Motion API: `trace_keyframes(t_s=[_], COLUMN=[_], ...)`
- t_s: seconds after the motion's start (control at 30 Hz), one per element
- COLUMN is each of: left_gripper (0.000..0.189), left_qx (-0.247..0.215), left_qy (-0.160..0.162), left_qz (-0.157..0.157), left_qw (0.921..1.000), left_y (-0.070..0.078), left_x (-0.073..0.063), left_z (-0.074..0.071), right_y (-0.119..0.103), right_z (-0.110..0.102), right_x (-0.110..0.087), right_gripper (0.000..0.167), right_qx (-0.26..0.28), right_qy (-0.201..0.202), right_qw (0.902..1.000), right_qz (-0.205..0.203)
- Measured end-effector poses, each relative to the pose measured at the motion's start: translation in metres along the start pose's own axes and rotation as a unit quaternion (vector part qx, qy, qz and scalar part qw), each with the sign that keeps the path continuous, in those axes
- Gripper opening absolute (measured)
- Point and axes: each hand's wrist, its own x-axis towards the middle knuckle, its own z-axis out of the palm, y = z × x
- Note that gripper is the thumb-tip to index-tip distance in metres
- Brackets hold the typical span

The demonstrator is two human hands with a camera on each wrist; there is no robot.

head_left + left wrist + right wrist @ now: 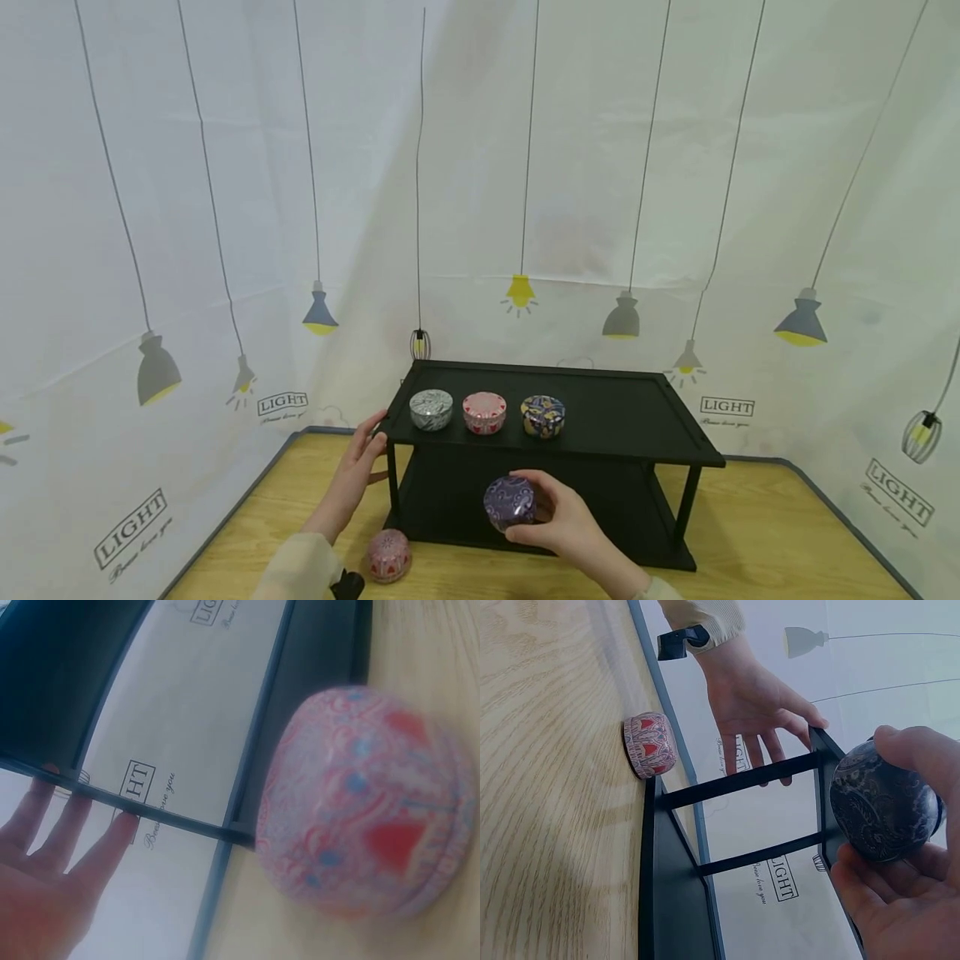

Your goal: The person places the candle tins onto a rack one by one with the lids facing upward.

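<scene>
My right hand (564, 527) grips a round purple patterned tin (509, 503) between thumb and fingers, in front of the black two-tier shelf (615, 408). In the right wrist view the same tin (883, 801) looks dark with pale swirls. My left hand (351, 477) is at the shelf's left end, fingers extended, its thumb at the upper corner in the right wrist view. On the top tier stand a grey-white tin (431, 410), a pink tin with red hearts (484, 413) and a dark blue and yellow tin (543, 417) in a row. Another pink tin (388, 556) rests on the table by the front left foot.
The wooden table (300, 483) has a grey edge and is enclosed by pale curtains (480, 167) printed with hanging lamps. Slim black posts (687, 504) hold up the shelf's top tier. A black wrist device (347, 585) sits at my left sleeve.
</scene>
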Motion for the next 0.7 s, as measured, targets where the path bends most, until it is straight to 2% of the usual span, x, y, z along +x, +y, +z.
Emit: trace_keyframes(t_s=[0.27,0.7], left_gripper=[0.05,0.05], left_qx=[-0.004,0.0], left_qy=[-0.003,-0.006], left_qz=[0.013,-0.003], left_qw=[0.9999,1.0], left_y=[0.0021,0.0016], left_x=[0.0026,0.0032], left_z=[0.0023,0.0033], right_y=[-0.0007,-0.0035], right_z=[-0.0015,-0.0053], right_x=[-0.0001,-0.0012], right_gripper=[0.068,0.069], right_qx=[-0.015,-0.013], right_qy=[0.01,0.012], right_qw=[0.9998,0.9998], right_qz=[-0.011,-0.01])
